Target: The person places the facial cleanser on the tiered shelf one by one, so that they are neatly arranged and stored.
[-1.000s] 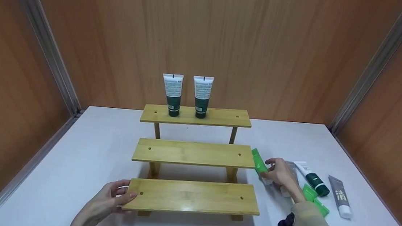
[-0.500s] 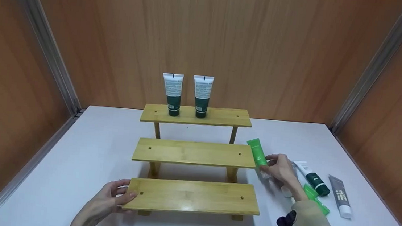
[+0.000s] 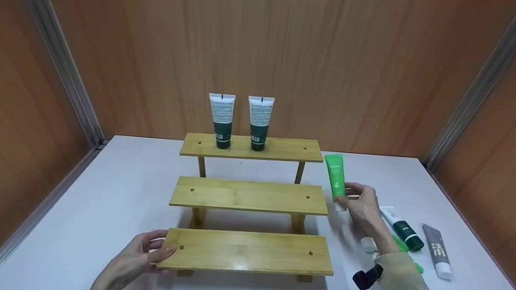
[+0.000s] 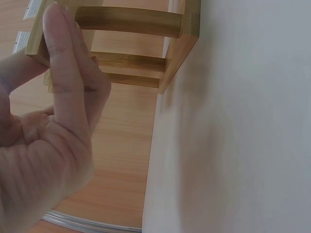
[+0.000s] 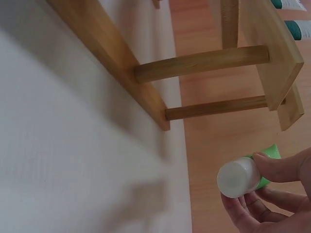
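A three-tier wooden stand (image 3: 248,251) stands on the white table. My left hand (image 3: 136,256) grips the left end of its lowest shelf, thumb on top and fingers beneath; the left wrist view shows those fingers (image 4: 65,73) under the board. With my right hand (image 3: 364,208) I pinch a green squeeze tube (image 3: 335,175) near its white cap, held nearly upright, cap down, just right of the middle shelf. In the right wrist view the white cap (image 5: 235,178) faces the camera, above the table. Two white and dark green tubes (image 3: 221,120) stand cap-down on the top shelf.
Right of the stand lie a white and dark green tube (image 3: 402,230), a grey tube (image 3: 438,252) and green tubes (image 3: 415,266) partly hidden by my right forearm. A white cap (image 3: 368,244) shows by the wrist. Wooden panels (image 3: 266,47) enclose the table.
My right hand has lifted the green tube from beside the stand, moving it up and away from me and turning it more upright. The left hand has stayed on the lowest shelf.
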Motion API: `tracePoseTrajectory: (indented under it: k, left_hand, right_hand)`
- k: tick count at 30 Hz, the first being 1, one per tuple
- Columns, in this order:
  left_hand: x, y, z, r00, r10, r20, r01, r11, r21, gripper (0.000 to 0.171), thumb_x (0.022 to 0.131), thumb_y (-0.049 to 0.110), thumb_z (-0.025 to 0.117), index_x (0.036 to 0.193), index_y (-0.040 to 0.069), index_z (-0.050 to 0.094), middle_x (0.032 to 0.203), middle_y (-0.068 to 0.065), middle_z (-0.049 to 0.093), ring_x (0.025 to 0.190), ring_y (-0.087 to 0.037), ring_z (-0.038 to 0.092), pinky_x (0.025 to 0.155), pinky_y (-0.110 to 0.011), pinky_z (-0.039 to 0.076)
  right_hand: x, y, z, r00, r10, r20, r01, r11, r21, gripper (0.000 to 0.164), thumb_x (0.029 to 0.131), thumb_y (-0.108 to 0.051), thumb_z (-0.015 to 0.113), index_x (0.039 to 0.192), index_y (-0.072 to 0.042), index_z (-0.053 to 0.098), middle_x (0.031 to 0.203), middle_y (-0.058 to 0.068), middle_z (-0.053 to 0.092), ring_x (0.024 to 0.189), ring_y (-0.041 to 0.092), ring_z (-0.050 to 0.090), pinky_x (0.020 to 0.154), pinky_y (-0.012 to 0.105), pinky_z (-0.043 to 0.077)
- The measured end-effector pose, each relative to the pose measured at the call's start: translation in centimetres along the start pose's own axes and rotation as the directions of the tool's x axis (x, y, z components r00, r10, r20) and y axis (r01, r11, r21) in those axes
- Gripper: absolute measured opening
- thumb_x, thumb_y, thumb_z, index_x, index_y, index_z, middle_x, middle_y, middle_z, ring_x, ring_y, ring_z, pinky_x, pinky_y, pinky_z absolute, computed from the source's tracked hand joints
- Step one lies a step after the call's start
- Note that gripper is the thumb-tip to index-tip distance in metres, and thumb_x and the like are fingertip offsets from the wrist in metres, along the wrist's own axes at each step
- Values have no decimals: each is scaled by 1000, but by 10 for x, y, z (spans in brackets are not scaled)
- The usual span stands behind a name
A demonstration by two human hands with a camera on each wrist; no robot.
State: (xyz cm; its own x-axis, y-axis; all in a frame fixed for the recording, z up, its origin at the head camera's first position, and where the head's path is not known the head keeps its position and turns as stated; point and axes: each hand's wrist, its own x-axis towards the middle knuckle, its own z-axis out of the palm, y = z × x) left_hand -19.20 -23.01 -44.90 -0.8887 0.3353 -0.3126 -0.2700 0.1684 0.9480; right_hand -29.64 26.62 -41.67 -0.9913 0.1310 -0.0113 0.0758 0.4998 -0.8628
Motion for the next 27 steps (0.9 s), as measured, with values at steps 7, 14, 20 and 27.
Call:
tracePoseTrajectory:
  k: [7,14,20,27]
  left_hand:
    - [1,0,-1,1000,-1,12,1,1000,-3,82,99,29,66,151,-15,21,120,-8,64,95,-13,68,83,-36,62]
    - [2,0,-1,1000,-7,13,7,1000,-2,80,99,30,67,151,-13,24,115,-5,65,91,-12,68,78,-33,61]
    - [2,0,-1,1000,-9,17,9,1000,-8,79,99,29,66,151,-13,24,116,-6,66,92,-12,68,79,-33,61]
    - [3,0,-1,1000,-22,4,22,1000,2,80,98,30,67,151,-13,24,117,-6,66,91,-12,68,78,-32,61]
  right_hand:
    - [-3,-18,-4,998,-18,-54,22,997,70,52,93,-6,69,141,4,51,132,25,59,114,30,64,86,21,52]
    - [-8,-31,-9,986,-124,-108,140,978,157,50,93,-4,68,139,5,51,132,26,58,117,30,61,81,12,52]
    - [-11,-45,-11,982,-163,-98,177,970,165,52,94,-6,68,141,3,49,135,23,57,122,32,59,92,23,52]
    - [-11,-65,-12,973,-206,-105,224,954,200,52,92,-3,70,139,3,50,134,22,57,120,30,59,101,36,49]
